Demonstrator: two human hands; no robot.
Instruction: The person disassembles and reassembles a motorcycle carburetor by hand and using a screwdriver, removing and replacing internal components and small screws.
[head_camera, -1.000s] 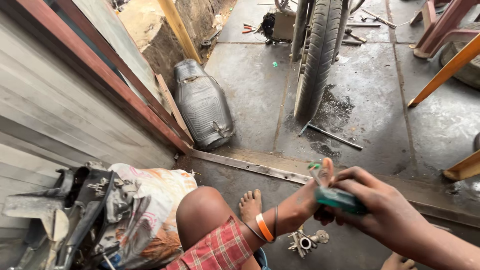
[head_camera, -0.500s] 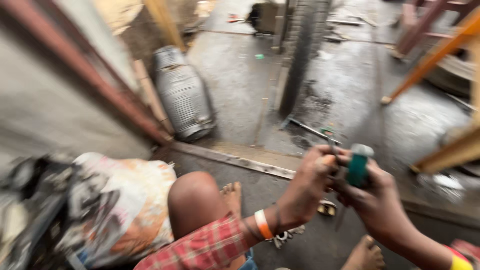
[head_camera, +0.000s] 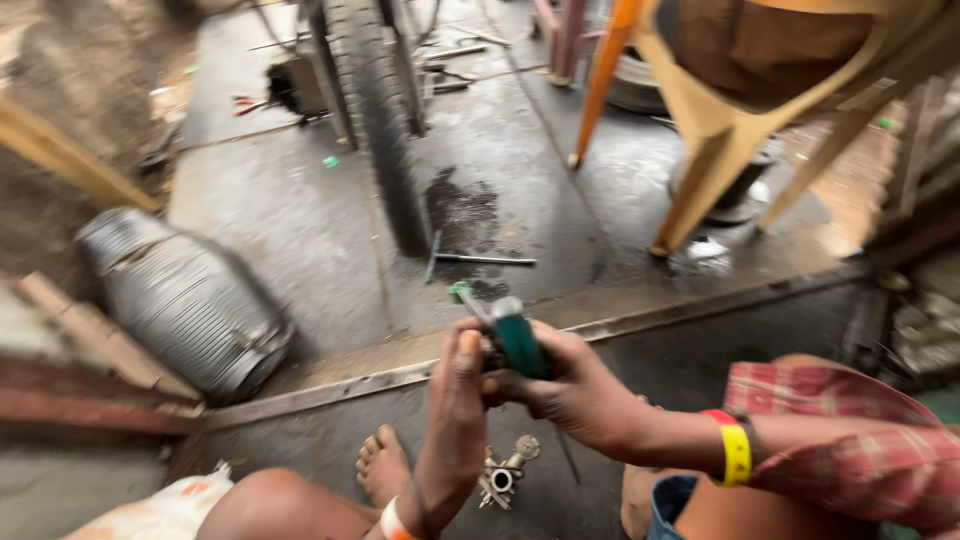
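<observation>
My right hand (head_camera: 575, 385) grips a small green-handled tool (head_camera: 515, 335) in front of me, its thin tip pointing up and to the left. My left hand (head_camera: 462, 385) reaches up from below with an orange band on the wrist and touches the tool's near end with its fingers. A yellow band circles my right wrist. Below the hands, small metal parts (head_camera: 500, 475) lie on the dark floor beside my bare foot (head_camera: 385, 465). The picture is blurred by motion.
A ribbed grey cylinder (head_camera: 185, 300) lies on the left. A motorbike tyre (head_camera: 385, 120) stands ahead, with a metal rod (head_camera: 480, 260) on the wet concrete by it. An orange plastic chair (head_camera: 730, 110) stands at right. A metal threshold strip (head_camera: 340, 385) crosses the floor.
The camera has swung right and down, so the grey cylinder slid left and the orange chair came into view. Both hands stay together on the green tool.
</observation>
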